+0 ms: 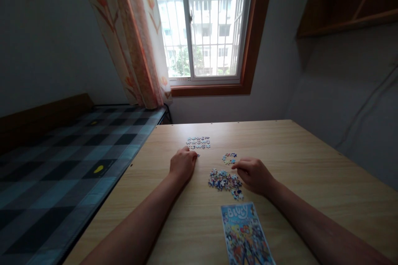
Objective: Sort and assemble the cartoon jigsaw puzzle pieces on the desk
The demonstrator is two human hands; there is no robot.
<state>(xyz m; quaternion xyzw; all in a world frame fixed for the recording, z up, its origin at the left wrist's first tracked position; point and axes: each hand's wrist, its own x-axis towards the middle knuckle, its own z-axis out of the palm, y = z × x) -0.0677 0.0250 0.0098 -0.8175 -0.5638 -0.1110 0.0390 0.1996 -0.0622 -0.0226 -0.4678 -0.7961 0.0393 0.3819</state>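
Small jigsaw pieces lie in groups on the wooden table. My left hand [183, 162] is closed, its fingertips on a single puzzle piece [198, 155] just below neat rows of puzzle pieces [198, 142]. Over on the right, my right hand [253, 174] has its forefinger reaching forward and the other fingers curled; whatever they may hold is hidden. Its fingertip is just below a small ring of puzzle pieces [229, 158]. A loose heap of puzzle pieces [223, 179] lies left of that hand, with a few pieces [237, 194] at its lower edge.
A picture sheet or box lid marked "Bluey" [247, 234] lies nearest me on the table [311, 174]. A checked bed [71, 165] runs along the left side. Beyond the table are a curtain [137, 41] and a window [211, 29]; a wooden shelf [348, 4] hangs upper right.
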